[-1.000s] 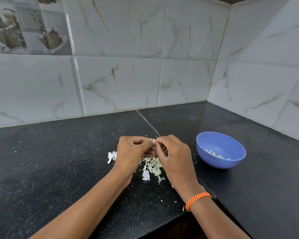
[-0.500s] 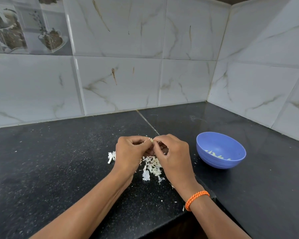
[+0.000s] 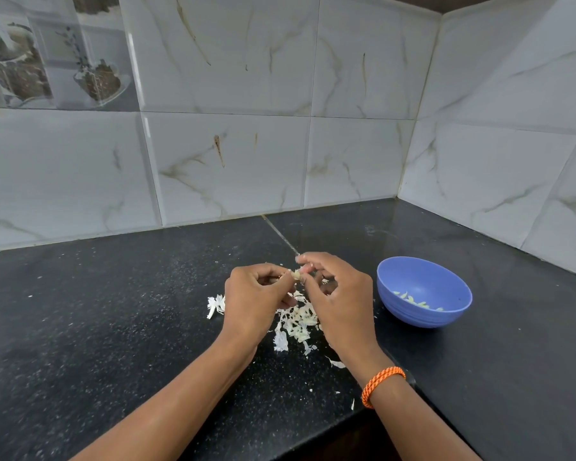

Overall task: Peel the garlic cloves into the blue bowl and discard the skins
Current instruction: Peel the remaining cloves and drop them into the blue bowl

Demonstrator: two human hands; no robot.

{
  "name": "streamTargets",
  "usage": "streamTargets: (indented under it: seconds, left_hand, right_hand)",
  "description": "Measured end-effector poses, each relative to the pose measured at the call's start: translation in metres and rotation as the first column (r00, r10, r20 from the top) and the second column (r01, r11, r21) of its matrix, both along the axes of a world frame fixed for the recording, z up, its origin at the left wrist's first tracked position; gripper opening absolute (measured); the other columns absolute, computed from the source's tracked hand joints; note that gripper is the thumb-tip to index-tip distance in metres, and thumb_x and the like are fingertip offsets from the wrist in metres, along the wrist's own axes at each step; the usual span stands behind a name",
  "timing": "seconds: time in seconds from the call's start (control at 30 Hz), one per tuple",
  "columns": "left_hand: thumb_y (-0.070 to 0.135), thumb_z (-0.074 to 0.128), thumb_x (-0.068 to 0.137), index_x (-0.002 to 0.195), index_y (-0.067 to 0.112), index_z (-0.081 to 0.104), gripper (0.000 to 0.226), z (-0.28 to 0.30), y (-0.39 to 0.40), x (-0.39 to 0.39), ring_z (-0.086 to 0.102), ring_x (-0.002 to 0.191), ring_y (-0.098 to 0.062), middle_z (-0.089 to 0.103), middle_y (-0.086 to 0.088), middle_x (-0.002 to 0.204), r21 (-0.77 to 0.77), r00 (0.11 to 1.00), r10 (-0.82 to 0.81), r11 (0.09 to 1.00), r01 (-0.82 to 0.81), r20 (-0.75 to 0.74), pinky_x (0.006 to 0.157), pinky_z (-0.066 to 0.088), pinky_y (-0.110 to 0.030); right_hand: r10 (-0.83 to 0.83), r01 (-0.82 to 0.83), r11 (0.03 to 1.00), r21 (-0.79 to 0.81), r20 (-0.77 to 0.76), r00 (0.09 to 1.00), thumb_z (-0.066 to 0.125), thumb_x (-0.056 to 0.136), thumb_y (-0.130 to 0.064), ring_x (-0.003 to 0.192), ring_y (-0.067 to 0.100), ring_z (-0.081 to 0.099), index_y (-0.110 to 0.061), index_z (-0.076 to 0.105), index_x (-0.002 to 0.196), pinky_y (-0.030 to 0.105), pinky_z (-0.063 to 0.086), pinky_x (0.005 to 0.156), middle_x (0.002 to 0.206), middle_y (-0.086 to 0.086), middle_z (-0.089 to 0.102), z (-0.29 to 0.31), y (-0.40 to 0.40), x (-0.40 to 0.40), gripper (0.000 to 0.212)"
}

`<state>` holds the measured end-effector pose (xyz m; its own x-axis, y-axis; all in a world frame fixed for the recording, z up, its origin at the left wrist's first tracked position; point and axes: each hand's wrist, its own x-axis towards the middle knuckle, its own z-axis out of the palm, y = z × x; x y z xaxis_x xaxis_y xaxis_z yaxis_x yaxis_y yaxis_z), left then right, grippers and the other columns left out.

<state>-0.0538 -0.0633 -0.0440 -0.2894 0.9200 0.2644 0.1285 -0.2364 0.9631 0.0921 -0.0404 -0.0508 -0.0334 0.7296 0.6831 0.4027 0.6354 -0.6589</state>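
Observation:
A small pale garlic clove (image 3: 296, 274) is held above the black counter between both hands. My left hand (image 3: 253, 297) pinches it from the left with curled fingers. My right hand (image 3: 338, 301), with an orange band on the wrist, pinches its right end with thumb and forefinger. A heap of white garlic skins (image 3: 296, 322) lies on the counter under and between the hands. The blue bowl (image 3: 423, 291) stands to the right of my right hand, with a few peeled cloves (image 3: 416, 301) inside.
The black stone counter (image 3: 113, 327) runs into a corner of marble-look wall tiles (image 3: 230, 161). A loose tuft of skin (image 3: 215, 304) lies left of my left hand, and small flakes (image 3: 335, 362) are scattered toward the counter's front edge.
My right fingers have lifted and spread a little, pulling at the clove's end. Both hands stay over the skin heap. The bowl has not moved.

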Motion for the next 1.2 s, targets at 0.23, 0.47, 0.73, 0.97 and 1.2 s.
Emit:
streamTargets:
  seconds: [0.23,0.47,0.73,0.97,1.2]
  left_hand:
    - [0.01,0.076,0.097,0.085,0.012,0.086,0.016,0.0,-0.003,0.004,0.078,0.067,-0.022,0.08,-0.006,0.077,0.005,1.0,-0.014,1.0,0.014,0.015,0.071,0.066,-0.038]
    - [0.01,0.075,0.098,0.086,0.014,0.085,0.016,0.001,-0.003,0.002,0.078,0.07,-0.027,0.08,-0.004,0.077,0.048,0.999,-0.037,0.998,0.039,-0.026,0.071,0.067,-0.038]
    - [0.012,0.066,0.102,0.089,0.017,0.08,0.021,-0.004,0.0,-0.001,0.079,0.07,-0.029,0.08,-0.004,0.085,0.047,0.999,-0.024,0.999,0.026,-0.04,0.072,0.065,-0.051]
    - [0.025,0.06,0.104,0.088,0.032,0.08,0.026,-0.012,0.01,-0.011,0.078,0.065,-0.011,0.079,0.017,0.083,0.034,0.948,0.112,0.994,-0.107,-0.299,0.064,0.064,-0.049]
    - [0.036,0.073,0.092,0.081,0.041,0.082,0.016,-0.011,0.011,-0.013,0.068,0.053,-0.006,0.072,0.033,0.071,0.05,0.815,0.199,0.977,-0.205,-0.544,0.051,0.054,-0.027]
  right_hand:
    - [-0.007,0.007,0.999,0.035,-0.005,1.0,0.079,0.094,-0.004,0.092,0.002,0.074,-0.016,0.082,0.107,0.018,0.06,0.079,0.099,-0.012,0.077,-0.009,-0.002,0.0,0.018]
    - [0.116,-0.197,0.948,-0.248,-0.307,0.945,0.078,0.094,-0.004,0.089,0.016,0.079,-0.018,0.081,0.104,0.029,0.063,0.081,0.094,-0.001,0.081,0.0,0.0,0.002,0.018]
    - [0.133,-0.354,0.87,-0.343,-0.528,0.839,0.066,0.099,0.003,0.082,0.02,0.077,-0.017,0.079,0.116,0.03,0.063,0.08,0.091,0.016,0.078,0.006,-0.003,0.003,0.029]
    - [-0.068,0.062,0.986,-0.155,-0.04,0.997,0.07,0.099,-0.008,0.081,0.003,0.071,-0.022,0.082,0.099,0.025,0.06,0.073,0.09,-0.015,0.078,0.04,0.015,0.056,0.018]
    - [-0.302,0.367,0.921,-0.127,0.361,0.882,0.063,0.095,-0.003,0.083,0.008,0.07,-0.031,0.081,0.082,0.021,0.05,0.07,0.087,-0.013,0.078,0.045,0.031,0.125,0.036]
